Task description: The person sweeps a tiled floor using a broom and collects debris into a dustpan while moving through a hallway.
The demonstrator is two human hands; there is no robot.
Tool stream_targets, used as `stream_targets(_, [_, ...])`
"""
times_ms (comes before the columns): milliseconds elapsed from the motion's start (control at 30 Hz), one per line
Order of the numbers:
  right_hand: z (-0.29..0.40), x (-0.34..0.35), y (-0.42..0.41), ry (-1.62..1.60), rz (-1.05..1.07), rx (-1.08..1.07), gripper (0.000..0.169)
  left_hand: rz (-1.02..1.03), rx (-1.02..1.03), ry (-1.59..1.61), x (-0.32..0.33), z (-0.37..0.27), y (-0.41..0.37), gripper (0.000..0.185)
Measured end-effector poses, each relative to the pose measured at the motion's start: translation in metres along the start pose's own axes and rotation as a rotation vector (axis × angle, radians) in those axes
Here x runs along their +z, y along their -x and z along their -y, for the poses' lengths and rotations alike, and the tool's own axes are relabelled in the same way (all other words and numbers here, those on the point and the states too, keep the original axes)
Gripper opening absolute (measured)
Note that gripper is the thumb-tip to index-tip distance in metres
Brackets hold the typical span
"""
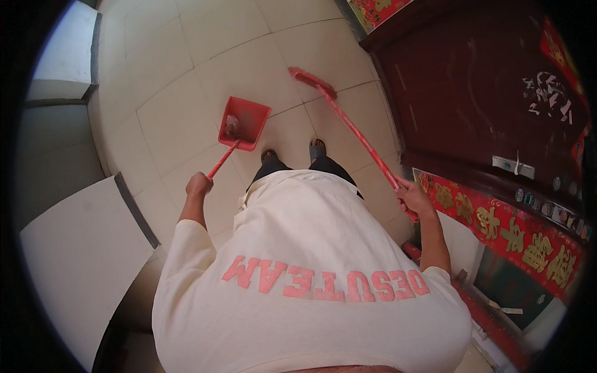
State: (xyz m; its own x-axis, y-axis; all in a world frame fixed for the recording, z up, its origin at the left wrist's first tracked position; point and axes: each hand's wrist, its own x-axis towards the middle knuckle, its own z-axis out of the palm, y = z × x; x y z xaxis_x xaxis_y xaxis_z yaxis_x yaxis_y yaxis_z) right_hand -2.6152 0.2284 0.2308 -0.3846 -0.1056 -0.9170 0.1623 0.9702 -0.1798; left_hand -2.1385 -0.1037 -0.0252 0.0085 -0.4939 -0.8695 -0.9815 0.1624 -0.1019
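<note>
My left hand is closed around the handle of a red long-handled dustpan. The pan is in front of my feet, and a small crumpled whitish piece of litter and some dark debris lie in it. In my right hand is the red handle of a broom. The red bristle head is farther out, to the right of the dustpan and apart from it, over the tiled floor. Whether the bristles touch the tiles I cannot tell.
A dark red door with a metal handle stands close on my right, with red and gold banners beside it. On the left are white walls with dark skirting. A red rail runs at lower right.
</note>
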Motion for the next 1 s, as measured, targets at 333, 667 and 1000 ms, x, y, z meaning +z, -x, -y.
stream_targets(333, [0.009, 0.02, -0.095, -0.14, -0.012, -0.053, 0.065, 0.016, 0.072, -0.171, -0.048, -0.059, -0.009, 0.028])
stream_targets(667, [0.036, 0.06, -0.027, -0.138, 0.157, 0.059, 0.071, 0.022, 0.168, -0.345, -0.065, -0.093, -0.034, 0.027])
stream_targets(1000, [0.052, 0.064, 0.014, -0.314, 0.464, 0.075, 0.07, 0.006, 0.224, -0.378, -0.08, -0.116, -0.046, 0.028])
